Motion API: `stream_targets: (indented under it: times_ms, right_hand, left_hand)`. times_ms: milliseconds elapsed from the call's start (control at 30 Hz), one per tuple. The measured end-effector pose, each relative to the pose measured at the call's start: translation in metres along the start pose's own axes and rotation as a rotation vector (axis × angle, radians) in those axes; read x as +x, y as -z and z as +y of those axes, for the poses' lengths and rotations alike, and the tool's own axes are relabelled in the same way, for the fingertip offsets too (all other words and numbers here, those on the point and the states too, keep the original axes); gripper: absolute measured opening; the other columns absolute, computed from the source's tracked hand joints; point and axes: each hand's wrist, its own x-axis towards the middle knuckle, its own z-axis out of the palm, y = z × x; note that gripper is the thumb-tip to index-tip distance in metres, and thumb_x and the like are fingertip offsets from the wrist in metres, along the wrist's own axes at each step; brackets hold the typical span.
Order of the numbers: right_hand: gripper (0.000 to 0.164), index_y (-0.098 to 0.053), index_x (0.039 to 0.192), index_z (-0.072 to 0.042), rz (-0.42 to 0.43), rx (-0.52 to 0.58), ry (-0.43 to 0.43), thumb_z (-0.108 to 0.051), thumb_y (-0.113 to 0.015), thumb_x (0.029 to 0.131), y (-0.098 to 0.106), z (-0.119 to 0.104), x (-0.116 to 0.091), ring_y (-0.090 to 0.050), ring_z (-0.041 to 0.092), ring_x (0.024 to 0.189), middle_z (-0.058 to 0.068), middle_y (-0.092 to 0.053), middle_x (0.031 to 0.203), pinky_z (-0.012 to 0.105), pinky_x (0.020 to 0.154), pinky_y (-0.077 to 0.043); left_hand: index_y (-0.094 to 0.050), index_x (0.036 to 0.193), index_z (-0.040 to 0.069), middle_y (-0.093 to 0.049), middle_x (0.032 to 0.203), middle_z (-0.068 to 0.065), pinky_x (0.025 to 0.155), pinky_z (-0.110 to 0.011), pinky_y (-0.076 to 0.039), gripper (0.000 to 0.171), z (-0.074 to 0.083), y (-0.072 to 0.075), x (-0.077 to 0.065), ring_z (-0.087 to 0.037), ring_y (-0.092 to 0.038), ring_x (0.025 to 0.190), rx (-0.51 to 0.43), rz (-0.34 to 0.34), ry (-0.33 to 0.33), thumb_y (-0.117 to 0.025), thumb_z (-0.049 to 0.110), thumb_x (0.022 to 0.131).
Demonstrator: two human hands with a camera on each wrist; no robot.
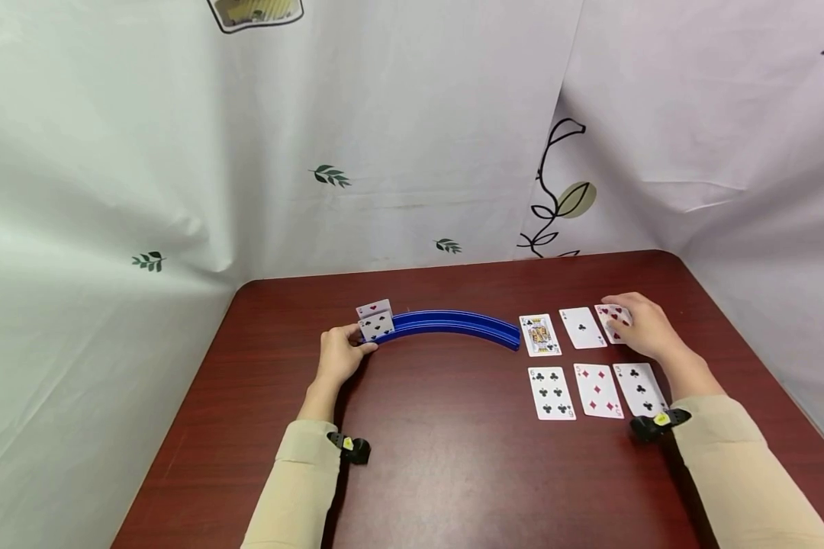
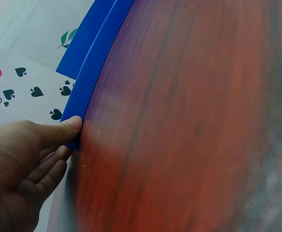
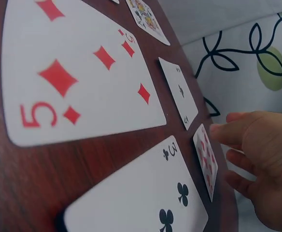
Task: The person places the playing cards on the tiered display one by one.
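A curved blue card holder (image 1: 453, 321) lies across the table, and my left hand (image 1: 339, 355) pinches its left end, thumb in front (image 2: 74, 124). Standing in that end are a five of spades (image 1: 377, 326) and, behind it, a hearts card (image 1: 374, 307). On the right, my right hand (image 1: 642, 324) is over another hearts card (image 1: 607, 314), partly covering it. In the right wrist view this card (image 3: 206, 162) lies on the table beside the loosely bent fingers. Left of it lie an ace of clubs (image 1: 582, 328) and a king (image 1: 540, 335).
A nearer row holds a six of clubs (image 1: 552, 394), a five of diamonds (image 1: 598, 391) and a three of clubs (image 1: 638, 390), the last close by the right wrist camera (image 1: 651, 427). White cloth (image 1: 412, 137) hangs behind the reddish-brown table (image 1: 446, 457).
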Motion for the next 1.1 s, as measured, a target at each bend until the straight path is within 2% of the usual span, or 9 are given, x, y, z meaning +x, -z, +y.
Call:
stream_targets:
  times_ms: [300, 433, 533, 667, 900, 1000, 1100]
  right_hand:
    - [0.055, -0.051, 0.138, 0.008, -0.089, 0.012, -0.077, -0.006, -0.069, 0.088, -0.001, 0.010, -0.001, -0.036, 0.058, 0.128, 0.036, -0.041, 0.138, 0.072, 0.100, -0.031]
    - [0.064, -0.046, 0.141, 0.008, -0.125, -0.006, -0.095, -0.009, -0.072, 0.085, 0.001, 0.013, -0.002, -0.027, 0.061, 0.131, 0.038, -0.032, 0.142, 0.075, 0.101, -0.026]
    - [0.069, -0.043, 0.142, 0.010, -0.140, -0.029, -0.093, -0.012, -0.074, 0.084, 0.003, 0.014, -0.003, -0.026, 0.062, 0.131, 0.040, -0.029, 0.143, 0.076, 0.102, -0.026]
    - [0.074, -0.039, 0.143, 0.013, -0.172, -0.042, -0.097, -0.014, -0.074, 0.085, 0.004, 0.015, -0.002, -0.025, 0.062, 0.132, 0.042, -0.027, 0.145, 0.075, 0.104, -0.025]
    - [0.081, -0.028, 0.149, 0.015, -0.270, -0.035, -0.135, -0.018, -0.071, 0.089, 0.007, 0.017, 0.001, -0.015, 0.063, 0.138, 0.044, -0.019, 0.151, 0.076, 0.107, -0.017]
    - [0.080, -0.029, 0.149, 0.015, -0.268, -0.030, -0.144, -0.016, -0.072, 0.089, 0.008, 0.017, 0.001, -0.019, 0.063, 0.136, 0.044, -0.021, 0.149, 0.076, 0.107, -0.020]
    - [0.081, -0.032, 0.147, 0.013, -0.216, -0.021, -0.153, -0.013, -0.078, 0.085, 0.008, 0.017, 0.001, -0.026, 0.062, 0.132, 0.044, -0.025, 0.145, 0.075, 0.105, -0.026]
  left_hand:
    - [-0.077, 0.104, 0.000, -0.077, 0.095, -0.015, 0.081, -0.043, -0.058, 0.026, -0.001, 0.001, 0.000, -0.026, -0.072, 0.087, -0.003, -0.006, 0.007, -0.086, 0.009, 0.081]
    - [-0.077, 0.104, 0.000, -0.076, 0.094, -0.015, 0.080, -0.043, -0.058, 0.025, -0.001, 0.001, 0.000, -0.026, -0.071, 0.087, -0.003, -0.009, 0.009, -0.086, 0.009, 0.081]
    - [-0.077, 0.103, 0.000, -0.076, 0.094, -0.015, 0.080, -0.043, -0.059, 0.025, -0.001, 0.000, 0.000, -0.026, -0.071, 0.086, 0.000, -0.007, 0.001, -0.086, 0.008, 0.081]
    - [-0.077, 0.103, 0.000, -0.076, 0.094, -0.015, 0.079, -0.043, -0.059, 0.026, 0.000, 0.001, 0.000, -0.026, -0.072, 0.086, 0.001, -0.002, -0.006, -0.086, 0.008, 0.080]
    - [-0.078, 0.103, 0.000, -0.077, 0.092, -0.014, 0.078, -0.042, -0.059, 0.026, -0.001, 0.000, -0.001, -0.024, -0.071, 0.084, -0.005, 0.007, -0.006, -0.087, 0.007, 0.079]
    - [-0.078, 0.103, 0.000, -0.077, 0.092, -0.014, 0.077, -0.042, -0.059, 0.026, -0.002, -0.001, -0.001, -0.024, -0.071, 0.083, -0.007, 0.005, -0.009, -0.087, 0.008, 0.079]
    - [-0.077, 0.101, -0.001, -0.076, 0.091, -0.015, 0.076, -0.043, -0.059, 0.025, -0.002, -0.001, -0.001, -0.025, -0.071, 0.082, -0.006, 0.008, -0.018, -0.087, 0.007, 0.079]
